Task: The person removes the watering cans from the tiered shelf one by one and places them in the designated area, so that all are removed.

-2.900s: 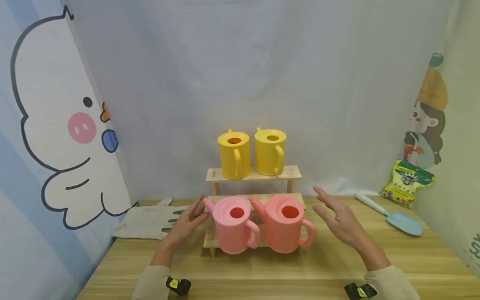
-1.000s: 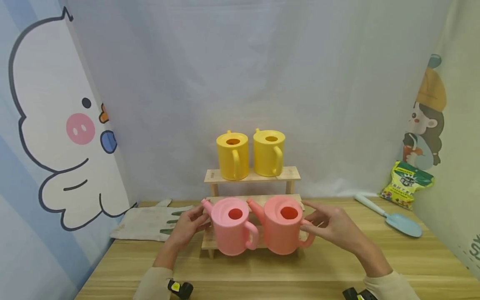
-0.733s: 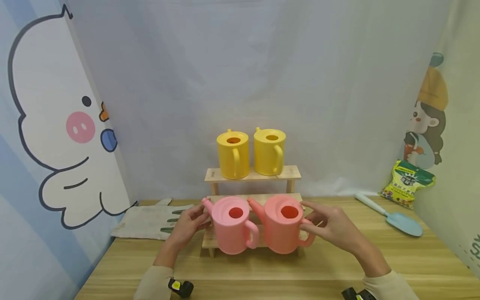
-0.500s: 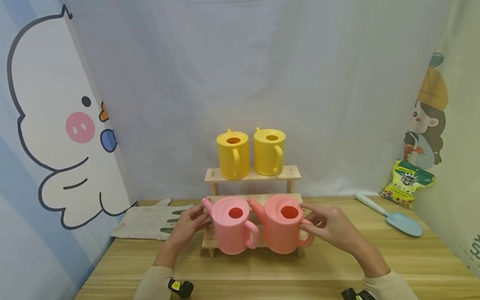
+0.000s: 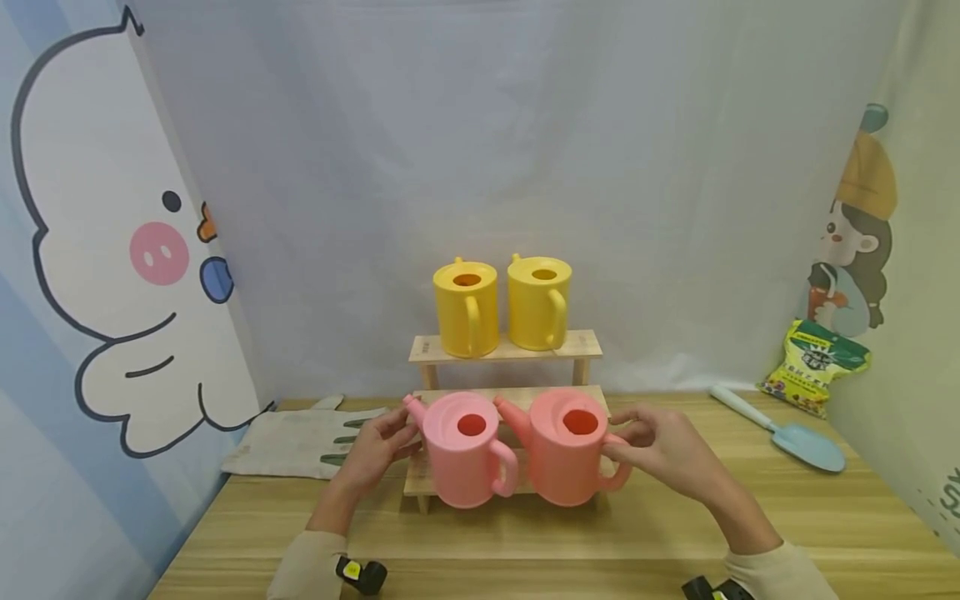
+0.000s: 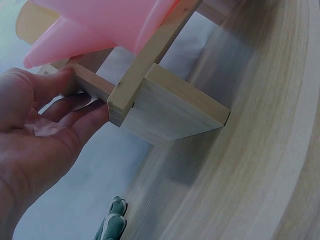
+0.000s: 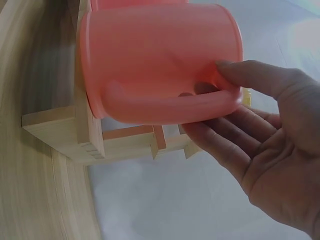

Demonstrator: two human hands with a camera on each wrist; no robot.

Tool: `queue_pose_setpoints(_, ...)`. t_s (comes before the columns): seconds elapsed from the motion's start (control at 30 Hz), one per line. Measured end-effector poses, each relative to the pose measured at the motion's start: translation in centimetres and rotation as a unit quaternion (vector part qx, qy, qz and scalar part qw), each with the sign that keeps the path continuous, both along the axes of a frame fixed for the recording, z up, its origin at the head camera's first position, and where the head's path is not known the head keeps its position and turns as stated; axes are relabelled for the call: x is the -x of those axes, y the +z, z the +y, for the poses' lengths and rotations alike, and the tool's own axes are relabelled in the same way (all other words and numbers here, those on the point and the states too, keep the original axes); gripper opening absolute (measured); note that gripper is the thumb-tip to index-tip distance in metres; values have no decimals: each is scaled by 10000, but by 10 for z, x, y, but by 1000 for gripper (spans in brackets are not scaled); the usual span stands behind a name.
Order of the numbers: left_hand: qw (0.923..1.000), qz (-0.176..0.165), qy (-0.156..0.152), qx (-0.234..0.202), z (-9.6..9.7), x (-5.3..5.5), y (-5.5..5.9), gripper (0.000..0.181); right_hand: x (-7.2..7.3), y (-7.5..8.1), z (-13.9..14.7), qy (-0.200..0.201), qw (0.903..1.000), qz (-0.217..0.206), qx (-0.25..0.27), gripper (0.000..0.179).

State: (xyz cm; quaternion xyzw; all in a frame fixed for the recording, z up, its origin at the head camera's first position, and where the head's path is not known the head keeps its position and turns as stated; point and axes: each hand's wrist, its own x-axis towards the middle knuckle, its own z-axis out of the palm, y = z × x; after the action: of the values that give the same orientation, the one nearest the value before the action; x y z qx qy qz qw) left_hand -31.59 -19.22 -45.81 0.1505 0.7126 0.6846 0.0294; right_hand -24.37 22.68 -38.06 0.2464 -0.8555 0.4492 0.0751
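Two watering cans, one light pink (image 5: 462, 467) and one coral (image 5: 566, 467), stand side by side on the lowest step of a tiered wooden stand (image 5: 512, 393). Their spouts point left. My left hand (image 5: 377, 450) is at the stand's left side, behind the pink spout; in the left wrist view its thumb and fingers pinch the stand's side rail (image 6: 92, 82). With thumb and curled fingers, my right hand (image 5: 667, 446) holds the coral can's handle (image 7: 170, 107) near its top. Two yellow watering cans (image 5: 467, 312) occupy the top step.
A pale work glove (image 5: 300, 442) with green-striped fingers lies left of the stand. To the right are a light blue trowel (image 5: 810, 446) and a green-yellow packet (image 5: 813, 367) against the side wall. Grey cloth (image 5: 337, 208) hangs behind.
Both hands have come in from beside the stand, the left onto its side rail, the right to the coral can. Most recently the right fingers slid from its rim to its handle.
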Motion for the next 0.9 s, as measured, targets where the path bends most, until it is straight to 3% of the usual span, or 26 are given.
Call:
queue_pose_setpoints(0.17, 10000, -12, -2, 8, 0, 0, 0, 52, 0, 0, 3, -240, 9995, -90, -165, 21)
queue_pose_setpoints(0.37, 10000, -4, 4, 51, 0, 0, 1, 53, -1, 4, 5, -298, 9987, -391, -96, 24)
queue_pose_setpoints(0.6, 10000, 4, -37, 4, -1, 0, 1, 53, -2, 8, 7, -280, 9943, -975, 341, 27)
queue_pose_setpoints(0.9, 10000, 1, -62, -10, -1, -2, 2, 53, -2, 11, 12, -565, 9875, -1356, 573, 36)
